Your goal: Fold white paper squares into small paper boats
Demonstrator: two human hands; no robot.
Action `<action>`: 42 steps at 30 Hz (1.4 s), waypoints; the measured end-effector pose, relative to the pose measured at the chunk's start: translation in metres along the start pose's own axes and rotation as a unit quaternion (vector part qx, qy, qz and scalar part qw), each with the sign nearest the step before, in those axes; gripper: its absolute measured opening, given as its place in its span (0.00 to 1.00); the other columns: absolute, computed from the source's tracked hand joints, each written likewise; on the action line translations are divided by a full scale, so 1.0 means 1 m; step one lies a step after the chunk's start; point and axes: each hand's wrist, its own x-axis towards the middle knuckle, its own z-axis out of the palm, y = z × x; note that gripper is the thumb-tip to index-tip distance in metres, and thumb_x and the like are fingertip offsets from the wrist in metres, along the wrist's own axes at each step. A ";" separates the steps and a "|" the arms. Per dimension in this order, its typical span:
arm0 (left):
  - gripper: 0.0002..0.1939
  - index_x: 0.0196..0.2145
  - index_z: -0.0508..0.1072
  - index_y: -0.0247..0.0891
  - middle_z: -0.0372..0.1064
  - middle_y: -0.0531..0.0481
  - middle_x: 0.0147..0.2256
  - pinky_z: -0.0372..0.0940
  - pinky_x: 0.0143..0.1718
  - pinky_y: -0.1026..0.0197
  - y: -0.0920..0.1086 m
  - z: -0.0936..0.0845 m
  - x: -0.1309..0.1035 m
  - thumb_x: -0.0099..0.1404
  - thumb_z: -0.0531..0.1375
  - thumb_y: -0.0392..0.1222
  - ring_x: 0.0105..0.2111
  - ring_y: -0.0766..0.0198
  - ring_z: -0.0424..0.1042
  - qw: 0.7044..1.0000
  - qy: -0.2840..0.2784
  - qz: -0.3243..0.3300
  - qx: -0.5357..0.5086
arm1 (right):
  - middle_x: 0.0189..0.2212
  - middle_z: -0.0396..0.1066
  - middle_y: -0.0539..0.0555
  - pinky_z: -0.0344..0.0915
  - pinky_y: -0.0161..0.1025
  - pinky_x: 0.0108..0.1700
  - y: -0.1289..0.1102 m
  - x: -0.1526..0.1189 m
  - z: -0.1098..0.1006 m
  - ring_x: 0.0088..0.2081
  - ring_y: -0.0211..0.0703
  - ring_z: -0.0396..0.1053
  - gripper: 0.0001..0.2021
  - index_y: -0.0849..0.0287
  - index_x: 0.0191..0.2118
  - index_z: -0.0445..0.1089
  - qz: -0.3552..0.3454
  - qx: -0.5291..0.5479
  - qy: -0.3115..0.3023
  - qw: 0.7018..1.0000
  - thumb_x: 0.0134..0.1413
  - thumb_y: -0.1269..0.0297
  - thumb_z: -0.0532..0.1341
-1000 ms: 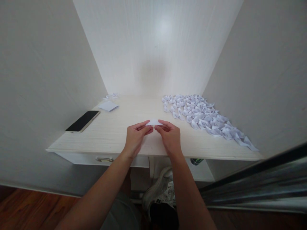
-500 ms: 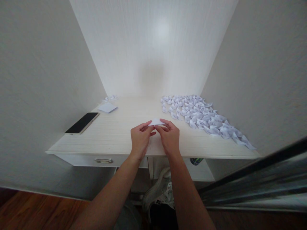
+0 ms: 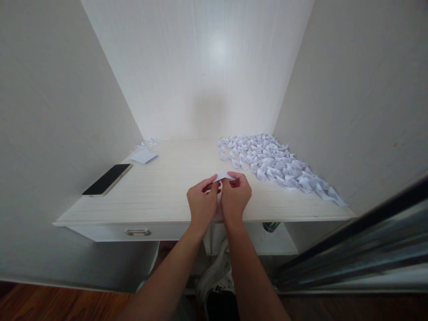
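The left hand (image 3: 203,200) and right hand (image 3: 236,197) pinch one folded paper (image 3: 223,175) over one white table (image 3: 167,191). One phone (image 3: 107,180) lies left; right, paper pieces (image 3: 276,162), too many to count.

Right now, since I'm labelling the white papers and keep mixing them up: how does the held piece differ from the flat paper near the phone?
The held piece is pinched by the left hand and right hand; the flat paper lies untouched on the desk. The held piece shows a peaked, roughly triangular outline, the flat paper a four-cornered one. Both are white.
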 end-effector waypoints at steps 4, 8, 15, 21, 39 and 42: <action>0.12 0.42 0.84 0.38 0.82 0.46 0.34 0.77 0.37 0.55 0.003 0.000 0.000 0.61 0.67 0.41 0.32 0.56 0.81 0.997 0.022 0.032 0.062 | 0.32 0.80 0.55 0.69 0.42 0.39 -0.005 -0.005 -0.002 0.32 0.47 0.74 0.08 0.57 0.36 0.77 -0.019 -0.032 0.018 0.999 0.50 0.65 0.62; 0.12 0.42 0.83 0.37 0.81 0.46 0.33 0.77 0.35 0.55 0.003 0.001 0.004 0.61 0.67 0.42 0.31 0.56 0.81 0.996 0.034 0.049 0.066 | 0.35 0.81 0.57 0.69 0.44 0.42 -0.005 -0.008 -0.002 0.34 0.48 0.75 0.11 0.58 0.39 0.80 -0.032 -0.049 0.011 0.998 0.54 0.63 0.62; 0.13 0.41 0.83 0.35 0.81 0.45 0.31 0.76 0.35 0.54 0.002 0.003 0.008 0.61 0.67 0.44 0.30 0.56 0.80 0.996 0.051 0.046 0.064 | 0.44 0.81 0.62 0.68 0.47 0.51 -0.003 -0.012 -0.002 0.44 0.53 0.78 0.15 0.59 0.45 0.81 -0.078 -0.072 -0.030 0.994 0.60 0.62 0.58; 0.10 0.42 0.84 0.42 0.82 0.45 0.41 0.73 0.45 0.55 0.008 0.000 0.003 0.64 0.66 0.44 0.39 0.54 0.80 0.982 -0.005 0.140 0.123 | 0.43 0.81 0.61 0.69 0.46 0.51 -0.005 -0.011 -0.005 0.44 0.52 0.78 0.15 0.58 0.45 0.80 -0.058 -0.051 -0.014 0.997 0.61 0.61 0.58; 0.15 0.32 0.82 0.35 0.78 0.47 0.32 0.74 0.36 0.60 0.021 -0.027 0.022 0.48 0.77 0.44 0.33 0.64 0.76 0.979 -0.137 -0.085 -0.125 | 0.30 0.79 0.52 0.68 0.41 0.36 0.015 0.007 -0.007 0.31 0.43 0.73 0.11 0.58 0.36 0.80 -0.005 0.091 -0.180 0.979 0.53 0.58 0.65; 0.17 0.29 0.77 0.35 0.76 0.51 0.29 0.72 0.33 0.63 0.026 -0.031 0.026 0.44 0.78 0.41 0.30 0.66 0.75 0.970 -0.144 -0.125 -0.150 | 0.26 0.74 0.48 0.66 0.38 0.32 0.010 0.005 -0.007 0.28 0.40 0.71 0.05 0.57 0.34 0.73 0.006 0.116 -0.200 0.973 0.51 0.62 0.65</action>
